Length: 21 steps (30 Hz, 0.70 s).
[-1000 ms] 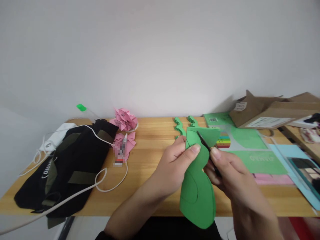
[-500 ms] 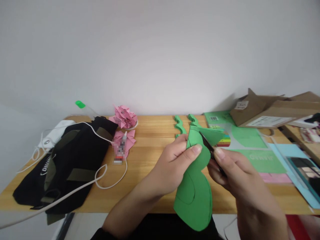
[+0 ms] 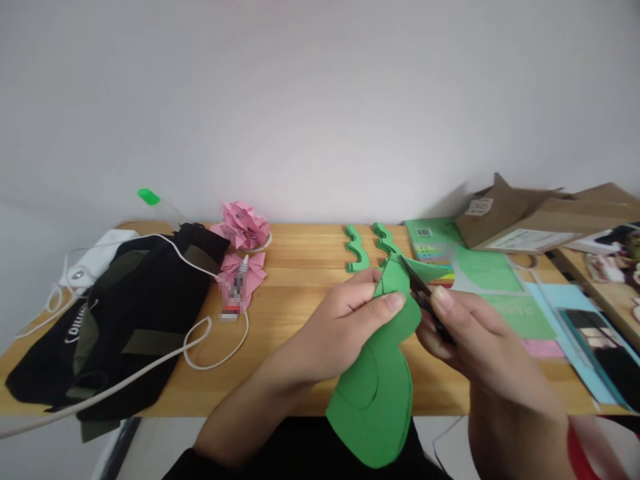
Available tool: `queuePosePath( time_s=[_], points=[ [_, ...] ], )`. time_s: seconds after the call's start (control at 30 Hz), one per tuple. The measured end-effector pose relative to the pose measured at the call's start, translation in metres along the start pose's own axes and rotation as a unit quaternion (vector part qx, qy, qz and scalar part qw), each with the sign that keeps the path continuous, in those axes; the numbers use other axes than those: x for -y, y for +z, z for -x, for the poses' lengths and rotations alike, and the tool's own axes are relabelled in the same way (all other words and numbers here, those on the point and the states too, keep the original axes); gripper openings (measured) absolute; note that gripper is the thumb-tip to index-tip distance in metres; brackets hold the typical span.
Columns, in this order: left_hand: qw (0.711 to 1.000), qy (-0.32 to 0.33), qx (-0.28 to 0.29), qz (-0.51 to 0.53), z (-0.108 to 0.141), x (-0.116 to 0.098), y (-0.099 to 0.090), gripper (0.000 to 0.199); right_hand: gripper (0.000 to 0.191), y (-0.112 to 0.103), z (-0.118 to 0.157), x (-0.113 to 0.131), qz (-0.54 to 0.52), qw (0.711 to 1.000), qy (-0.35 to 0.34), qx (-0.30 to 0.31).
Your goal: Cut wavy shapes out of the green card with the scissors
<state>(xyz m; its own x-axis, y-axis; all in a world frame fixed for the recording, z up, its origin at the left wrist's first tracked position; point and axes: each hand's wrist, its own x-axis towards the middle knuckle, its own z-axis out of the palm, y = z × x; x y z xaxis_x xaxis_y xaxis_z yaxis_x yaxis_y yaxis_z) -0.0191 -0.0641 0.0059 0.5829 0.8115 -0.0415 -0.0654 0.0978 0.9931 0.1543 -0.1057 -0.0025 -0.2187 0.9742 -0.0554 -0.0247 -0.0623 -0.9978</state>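
My left hand (image 3: pixel 350 327) pinches a folded sheet of green paper (image 3: pixel 385 413) between thumb and fingers. A curved pencil-like line is drawn on the paper, and its right edge has a wavy, scalloped outline. In my right hand (image 3: pixel 465 333) is a pair of dark scissors (image 3: pixel 423 293), with the handles mostly hidden by my fingers. The blades lie at the paper's upper end, where a pointed green strip (image 3: pixel 427 270) sticks out to the right. Two wavy green paper pieces (image 3: pixel 356 250) rest on the table beyond my hands.
Left on the wooden table (image 3: pixel 295 293) lie a black bag (image 3: pixel 145 320), a white cable (image 3: pixel 195 363), a pink paper flower (image 3: pixel 245 225) and a glue tube (image 3: pixel 235 287) on pink paper. At right are green packaging (image 3: pixel 493 270), a cardboard box (image 3: pixel 540 220) and light blue paper (image 3: pixel 550 300).
The scissor blades have moved along the paper's top edge, and the strip at right now hangs lower and looks narrower. The paper's lower end has swung left. The view has shifted slightly.
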Motion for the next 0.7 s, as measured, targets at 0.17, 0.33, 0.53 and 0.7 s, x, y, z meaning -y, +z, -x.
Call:
queuePosePath(
  time_s=[0.17,0.33,0.53,0.7],
  points=[
    [1.000,0.004,0.015,0.014,-0.0016,0.0017,-0.0004,0.033,0.050,0.0004,0.0002,0.0017,-0.022,1.000,0.015,0.011],
    [0.999,-0.006,0.011,0.030,-0.0024,0.0029,-0.0005,0.033,0.051,-0.0008,-0.0005,-0.0009,-0.051,0.998,0.022,0.026],
    [0.999,-0.015,0.011,0.043,-0.0023,0.0038,0.0001,0.032,0.051,0.0000,-0.0020,-0.0009,-0.059,0.998,0.012,0.028],
    [0.998,-0.025,0.003,0.052,-0.0024,0.0047,0.0006,0.029,0.053,0.0019,-0.0035,0.0009,-0.040,0.999,0.015,0.015]
  ],
)
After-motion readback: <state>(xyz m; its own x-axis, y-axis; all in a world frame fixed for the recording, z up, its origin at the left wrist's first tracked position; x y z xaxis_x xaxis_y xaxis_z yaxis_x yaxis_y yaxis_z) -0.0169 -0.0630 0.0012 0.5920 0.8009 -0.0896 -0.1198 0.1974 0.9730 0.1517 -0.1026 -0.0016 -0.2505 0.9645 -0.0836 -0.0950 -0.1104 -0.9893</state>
